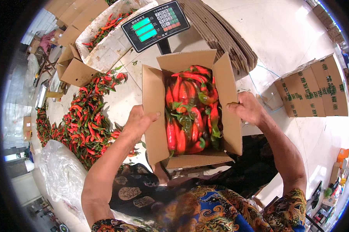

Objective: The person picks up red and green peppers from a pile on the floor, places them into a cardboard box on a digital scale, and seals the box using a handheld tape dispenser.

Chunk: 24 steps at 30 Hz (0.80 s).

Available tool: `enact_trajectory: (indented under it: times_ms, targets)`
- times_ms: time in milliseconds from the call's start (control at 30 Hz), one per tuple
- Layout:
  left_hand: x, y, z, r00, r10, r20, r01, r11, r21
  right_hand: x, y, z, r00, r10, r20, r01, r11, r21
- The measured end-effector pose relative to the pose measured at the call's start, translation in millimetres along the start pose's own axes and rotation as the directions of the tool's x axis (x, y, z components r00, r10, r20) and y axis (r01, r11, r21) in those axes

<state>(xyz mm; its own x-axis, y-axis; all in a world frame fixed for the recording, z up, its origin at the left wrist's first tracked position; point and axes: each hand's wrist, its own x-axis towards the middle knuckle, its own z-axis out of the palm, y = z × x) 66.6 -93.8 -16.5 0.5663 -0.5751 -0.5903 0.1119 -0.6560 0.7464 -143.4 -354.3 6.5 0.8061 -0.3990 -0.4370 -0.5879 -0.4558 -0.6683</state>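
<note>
Patterned shirt [221,208] nearest — left hand [138,120] and right hand [249,110] pinch opposite flaps [155,137] of a carton [188,60] — peppers [190,114] inside.

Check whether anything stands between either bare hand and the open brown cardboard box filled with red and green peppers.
Nothing visible does: the left hand and right hand directly grip opposite side flaps of the open brown cardboard box.
</note>
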Motion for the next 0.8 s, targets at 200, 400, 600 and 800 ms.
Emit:
enact_trajectory:
  times_ms: [200, 400, 600, 800]
  targets:
    - [-18, 24, -4, 0.999, 0.049, 0.013, -0.049, 0.999, -0.025, -11, -7, -10, 0.995, -0.032, -0.097, 0.032, 0.999, -0.002]
    - [-6, 10, -1, 1.0, 0.015, -0.01, -0.016, 0.999, -0.038, 1, 0, -2, 0.981, -0.141, -0.131, 0.118, 0.978, -0.17]
    - [-5, 25, -1, 1.0, -0.028, 0.011, 0.029, 0.998, -0.056, 1, 0, -1, 0.972, -0.158, -0.175, 0.159, 0.987, -0.01]
    - [-11, 22, -6, 0.998, 0.06, 0.022, -0.06, 0.998, -0.005, -11, -18, -4, 0.977, -0.058, -0.206, 0.076, 0.994, 0.081]
